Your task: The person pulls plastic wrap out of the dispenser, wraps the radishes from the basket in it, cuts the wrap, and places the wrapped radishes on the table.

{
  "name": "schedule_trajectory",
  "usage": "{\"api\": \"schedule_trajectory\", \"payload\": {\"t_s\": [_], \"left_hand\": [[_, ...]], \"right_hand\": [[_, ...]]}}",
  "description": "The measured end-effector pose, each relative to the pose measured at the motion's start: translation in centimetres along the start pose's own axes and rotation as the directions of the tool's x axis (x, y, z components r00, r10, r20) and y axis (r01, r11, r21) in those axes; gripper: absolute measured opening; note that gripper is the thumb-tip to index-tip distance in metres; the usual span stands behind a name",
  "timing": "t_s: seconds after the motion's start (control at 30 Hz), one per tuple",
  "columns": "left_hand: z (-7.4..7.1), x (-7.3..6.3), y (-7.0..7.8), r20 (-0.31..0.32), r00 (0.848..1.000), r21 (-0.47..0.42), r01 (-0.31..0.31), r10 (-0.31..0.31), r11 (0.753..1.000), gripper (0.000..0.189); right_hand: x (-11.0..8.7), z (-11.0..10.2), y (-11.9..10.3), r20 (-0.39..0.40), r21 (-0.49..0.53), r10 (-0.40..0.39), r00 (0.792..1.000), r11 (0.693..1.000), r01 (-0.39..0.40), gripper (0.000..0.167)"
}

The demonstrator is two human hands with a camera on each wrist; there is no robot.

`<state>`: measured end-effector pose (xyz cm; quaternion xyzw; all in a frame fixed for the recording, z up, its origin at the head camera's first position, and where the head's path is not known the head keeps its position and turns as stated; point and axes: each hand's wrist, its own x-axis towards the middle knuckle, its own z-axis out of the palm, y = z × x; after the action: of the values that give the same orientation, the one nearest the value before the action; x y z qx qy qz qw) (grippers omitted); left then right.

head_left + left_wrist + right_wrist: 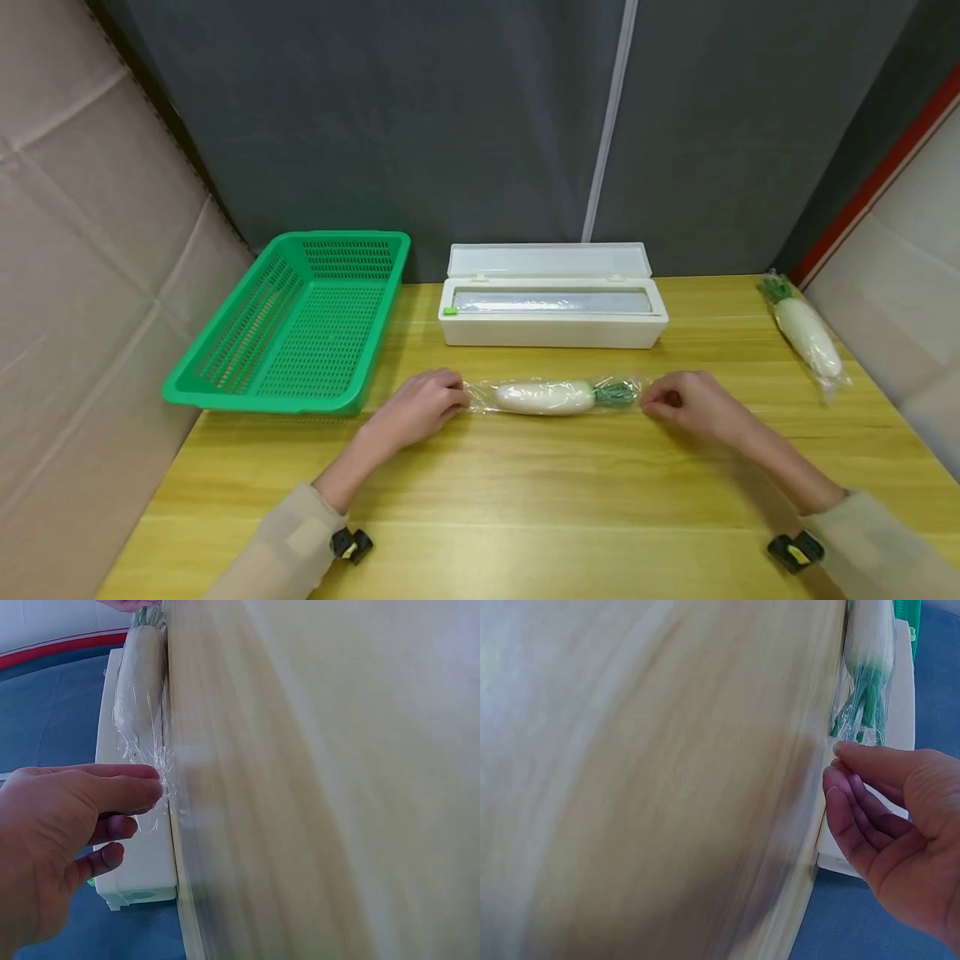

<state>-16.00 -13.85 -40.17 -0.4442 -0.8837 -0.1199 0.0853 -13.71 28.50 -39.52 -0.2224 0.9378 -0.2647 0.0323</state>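
Note:
A white radish [545, 397] with green leaf stems [615, 392] lies sideways on the table, wrapped in clear cling film. At its root end my left hand [429, 404] pinches the loose end of the film [480, 397] between thumb and fingertips. Beyond the leaf end, my right hand [692, 405] pinches the film's other end, thumb against index finger. The left wrist view shows the film [156, 759] gathered and crinkled at the fingertips. In the right wrist view the stems [866, 701] lie just past the thumb and finger.
A white cling film box [553, 333], lid raised, stands behind the radish. To the left is a green plastic basket [367, 350] with slotted sides. Another wrapped radish [808, 337] lies at the far right by the padded wall. A dark curtain [375, 125] hangs behind the table.

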Motion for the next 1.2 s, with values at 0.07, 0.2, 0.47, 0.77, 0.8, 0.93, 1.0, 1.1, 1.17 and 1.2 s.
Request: {"api": "schedule_trajectory", "payload": {"t_s": [0.07, 0.2, 0.47, 0.77, 0.8, 0.93, 1.0, 1.1, 1.17, 1.2], "left_hand": [[-0.1, -0.1, 0.0, 0.004, 1.000, -0.010, 0.000, 0.000, 1.000, 0.009], [-0.5, -0.4, -0.1, 0.044, 0.998, -0.071, 0.043, -0.040, 0.997, 0.009], [-2.0, -1.0, 0.0, 0.085, 0.987, -0.155, 0.150, -0.138, 0.976, 0.015], [-2.4, -0.4, 0.7, 0.004, 0.985, -0.167, 0.169, -0.170, 0.972, 0.018], [-2.3, -0.1, 0.8, 0.002, 0.984, -0.165, 0.176, -0.178, 0.971, 0.023], [-2.0, 1.1, 1.0, 0.065, 0.975, -0.142, 0.219, -0.212, 0.965, 0.053], [-1.9, 1.6, 1.0, 0.135, 0.964, -0.126, 0.244, -0.227, 0.962, 0.069], [-1.3, 2.4, 0.9, 0.237, 0.943, -0.101, 0.262, -0.233, 0.960, 0.082], [-0.9, 2.8, 0.9, 0.284, 0.931, -0.096, 0.267, -0.231, 0.959, 0.085], [-0.7, 3.0, 0.9, 0.300, 0.926, -0.097, 0.269, -0.230, 0.958, 0.085]], "right_hand": [[-0.1, 0.0, 0.0, -0.003, 0.011, 0.006, 1.000, 1.000, -0.006, 0.006], [-0.4, -0.2, 0.1, 0.000, 0.031, 0.039, 0.999, 0.999, -0.039, 0.005], [-1.2, -1.3, 0.5, -0.082, 0.008, 0.053, 0.995, 0.999, -0.053, 0.009], [-0.2, -1.3, -1.0, -0.175, -0.036, -0.031, 0.984, 0.999, 0.025, 0.033], [-0.1, -1.2, -1.2, -0.166, -0.048, -0.046, 0.985, 0.998, 0.038, 0.041], [0.5, -0.5, -1.7, -0.074, -0.059, -0.068, 0.995, 0.996, 0.064, 0.068], [0.7, 0.0, -1.9, -0.032, -0.052, -0.079, 0.996, 0.996, 0.078, 0.075], [1.0, 0.5, -1.8, 0.018, -0.049, -0.088, 0.996, 0.995, 0.089, 0.078], [1.1, 0.8, -1.7, 0.041, -0.055, -0.095, 0.995, 0.994, 0.097, 0.077], [1.2, 0.8, -1.6, 0.048, -0.060, -0.099, 0.994, 0.993, 0.101, 0.076]]}}
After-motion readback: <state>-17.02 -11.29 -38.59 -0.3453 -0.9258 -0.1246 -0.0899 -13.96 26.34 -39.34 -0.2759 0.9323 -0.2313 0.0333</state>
